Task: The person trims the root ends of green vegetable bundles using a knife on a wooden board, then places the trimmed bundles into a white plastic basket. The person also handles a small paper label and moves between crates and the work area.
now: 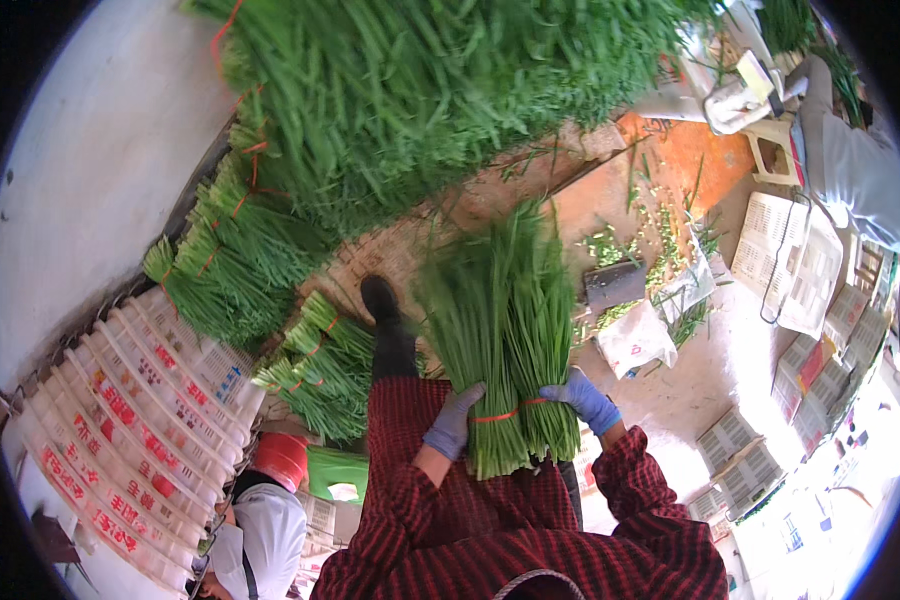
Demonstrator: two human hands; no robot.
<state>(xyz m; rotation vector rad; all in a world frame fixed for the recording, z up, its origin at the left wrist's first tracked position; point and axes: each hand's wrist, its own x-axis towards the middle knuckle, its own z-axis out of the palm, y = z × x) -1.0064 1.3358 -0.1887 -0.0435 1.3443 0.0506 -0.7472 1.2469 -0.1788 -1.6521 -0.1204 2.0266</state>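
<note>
My left hand, in a blue-violet glove, grips a bundle of what look like Chinese chives near its cut stem ends. Against it lies a second chive bundle, held from the right by my gloved right hand. An orange-red band goes around the left bundle, and a similar one shows on the right bundle beside my right thumb. Both bundles are in front of my red-and-black checked clothing, stems towards me and leaves pointing away. The leaf tips are blurred. The undersides of the bundles and some fingers are hidden.
A large chive heap lies ahead, with banded bundles at left. Stacked white crates stand by the wall. Right are stem scraps, a plastic bag and a stool. People are at lower left and upper right.
</note>
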